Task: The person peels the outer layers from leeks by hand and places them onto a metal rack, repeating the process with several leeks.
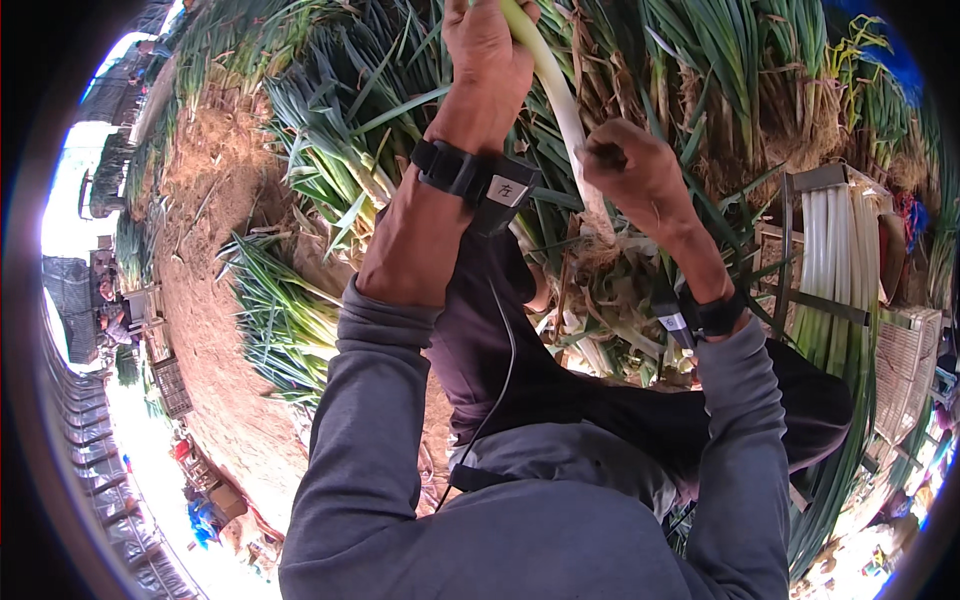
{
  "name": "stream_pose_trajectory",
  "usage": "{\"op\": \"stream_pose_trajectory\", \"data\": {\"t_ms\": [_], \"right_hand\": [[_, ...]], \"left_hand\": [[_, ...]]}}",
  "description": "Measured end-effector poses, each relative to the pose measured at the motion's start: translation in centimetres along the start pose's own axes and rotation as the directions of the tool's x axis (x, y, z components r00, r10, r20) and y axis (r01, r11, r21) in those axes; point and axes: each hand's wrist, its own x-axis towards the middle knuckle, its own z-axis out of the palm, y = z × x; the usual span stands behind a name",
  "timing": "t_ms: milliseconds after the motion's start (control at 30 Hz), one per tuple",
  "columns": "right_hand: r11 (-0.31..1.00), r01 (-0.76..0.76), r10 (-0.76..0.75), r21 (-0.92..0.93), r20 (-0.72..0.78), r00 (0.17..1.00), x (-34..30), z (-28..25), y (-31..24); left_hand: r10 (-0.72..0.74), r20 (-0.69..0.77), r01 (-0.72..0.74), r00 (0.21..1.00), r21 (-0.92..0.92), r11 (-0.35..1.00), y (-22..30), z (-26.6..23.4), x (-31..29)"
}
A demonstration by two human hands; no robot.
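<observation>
Left hand [487, 45] wraps shut around the upper stalk of 1 leek [560, 105], held up over the lap. Right hand [638, 170] is fisted against the white shaft near the roots, holding a dark object (too small to tell). Trimmed leeks [832, 260] stand bundled in a rack at right; leaf piles [290, 320] lie on dirt at left.

Bare brown dirt ground [215, 330] is carrying heaps of green onions: one loose bundle [275, 310] is lying directly on the soil, a larger pile [330, 130] is spreading just beyond that bundle, and trimmed husks [600, 310] are gathering well to its right.
</observation>
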Motion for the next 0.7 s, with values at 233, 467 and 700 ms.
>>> {"op": "stream_pose_trajectory", "data": {"t_ms": [233,467,700], "right_hand": [[0.973,0.231,-0.229,-0.001,-0.141,0.963,-1.2,-1.2,-0.3],[0.853,-0.325,0.277,0.409,0.173,0.945,-2.6,-2.1,0.2],[0.949,-0.313,0.293,0.038,0.267,0.918,-7.7,-1.3,4.7]], "left_hand": [[-0.006,0.046,0.008,0.999,-0.04,0.999,0.8,-0.7,1.3],[0.074,0.0,-0.074,0.997,0.019,0.997,2.0,-1.6,3.0],[0.124,-0.029,-0.125,0.992,-0.021,0.992,3.1,-3.5,4.8]]}}
